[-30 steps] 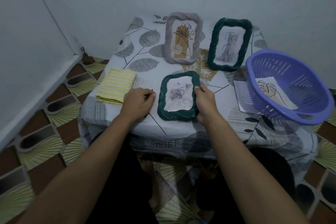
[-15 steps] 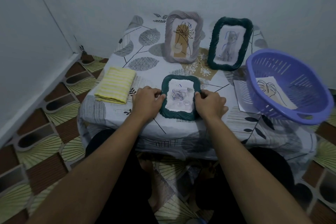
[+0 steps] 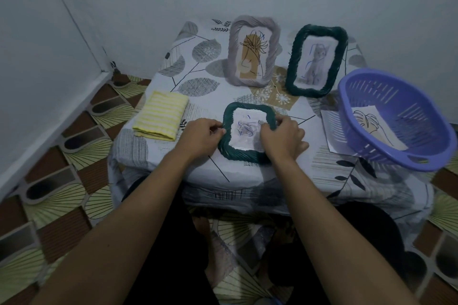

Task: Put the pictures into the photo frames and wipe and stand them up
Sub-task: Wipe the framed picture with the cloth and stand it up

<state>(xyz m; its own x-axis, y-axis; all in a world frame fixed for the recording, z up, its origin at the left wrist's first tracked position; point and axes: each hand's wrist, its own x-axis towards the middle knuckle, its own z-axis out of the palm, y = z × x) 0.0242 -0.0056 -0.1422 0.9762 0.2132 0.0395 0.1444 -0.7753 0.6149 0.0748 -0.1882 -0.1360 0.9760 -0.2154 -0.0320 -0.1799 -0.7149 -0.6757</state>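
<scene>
- At picture centre, near the front of the bench (image 3: 322, 166), the small green frame (image 3: 247, 108) lies flat, its long axis running up the picture, away from the person.
- Left grip (image 3: 202, 137) pinches its left edge, fingers curled; right grip (image 3: 281, 140) curls over its right edge.
- Cloth (image 3: 161, 116) sits centre left, just beyond the left grip, which is likely the nearer one for wiping.
</scene>
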